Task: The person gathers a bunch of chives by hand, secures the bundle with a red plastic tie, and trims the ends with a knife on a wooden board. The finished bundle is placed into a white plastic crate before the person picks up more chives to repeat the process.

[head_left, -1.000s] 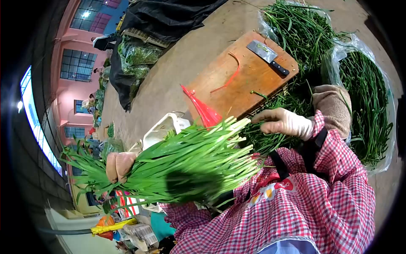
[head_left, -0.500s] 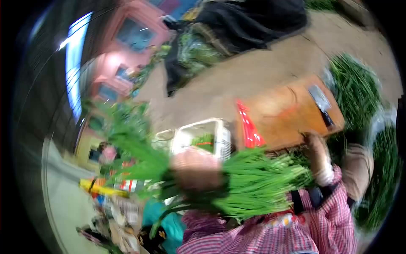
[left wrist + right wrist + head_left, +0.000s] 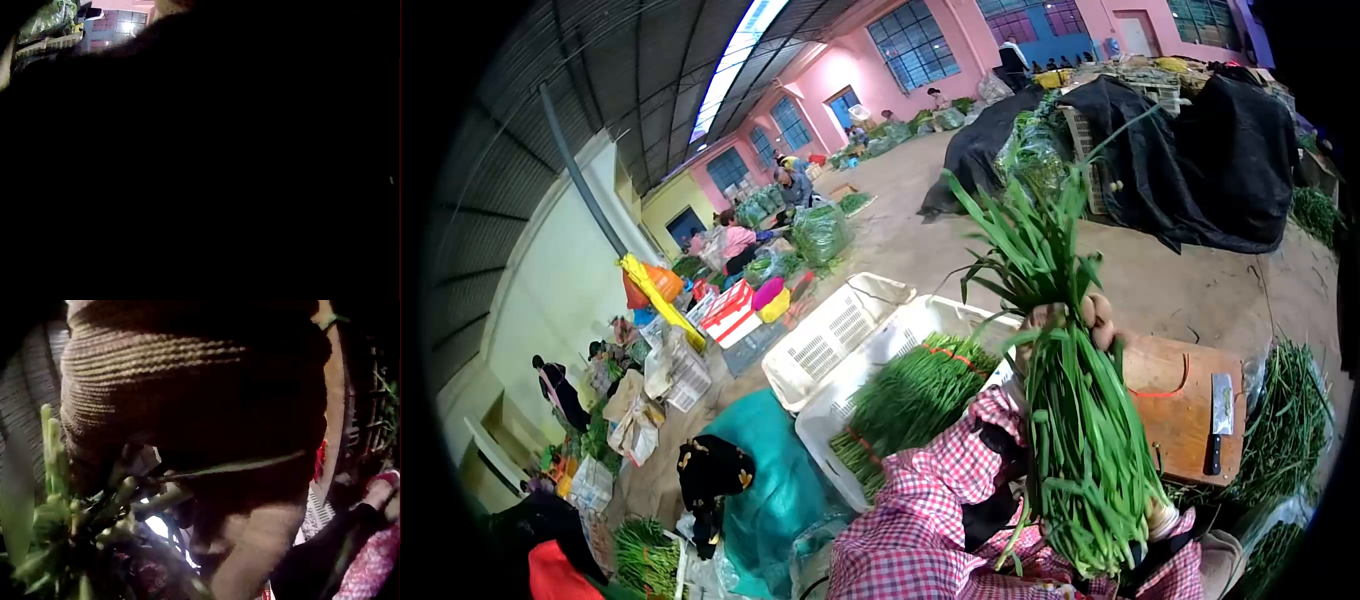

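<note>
In the head view my gloved left hand (image 3: 1100,318) grips a large bunch of long green leafy stalks (image 3: 1090,440) near its leafy end, holding it upright with the leaves above and the pale stem ends below. The right wrist view shows my gloved right hand (image 3: 169,394) close up and dark, beside cut stem ends (image 3: 56,444); how its fingers lie is unclear. Most of that hand is hidden behind the bunch's lower end in the head view. The left wrist view is nearly all black.
A wooden board (image 3: 1175,410) with a cleaver (image 3: 1221,415) and red strip stands right of the bunch. White crates (image 3: 840,335), one holding tied green bundles (image 3: 910,395), are at left. Loose greens (image 3: 1285,410) lie at far right; black sheeting (image 3: 1230,170) covers a stack behind.
The view has swung left. The bunch, earlier lying sideways across the lap, now stands upright in my left hand. My right hand, earlier beside the board, is now by the stem ends.
</note>
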Demonstrator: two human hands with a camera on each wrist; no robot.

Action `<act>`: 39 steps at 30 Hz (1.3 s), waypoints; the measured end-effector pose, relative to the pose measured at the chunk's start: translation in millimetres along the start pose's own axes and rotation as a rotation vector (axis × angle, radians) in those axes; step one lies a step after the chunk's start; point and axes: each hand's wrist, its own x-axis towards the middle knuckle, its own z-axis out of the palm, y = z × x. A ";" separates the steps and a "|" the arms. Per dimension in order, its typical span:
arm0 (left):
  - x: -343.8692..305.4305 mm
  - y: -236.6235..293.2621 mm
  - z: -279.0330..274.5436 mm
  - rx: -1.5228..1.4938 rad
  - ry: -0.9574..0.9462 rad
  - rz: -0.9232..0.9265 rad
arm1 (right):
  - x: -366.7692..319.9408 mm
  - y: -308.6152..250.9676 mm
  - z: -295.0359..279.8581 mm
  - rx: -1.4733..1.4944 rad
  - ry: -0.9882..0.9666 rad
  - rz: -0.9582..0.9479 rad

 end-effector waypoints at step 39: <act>-47.5 85.5 -101.7 0.528 1.492 0.066 | -100.0 -13.5 31.2 -0.010 0.503 -0.498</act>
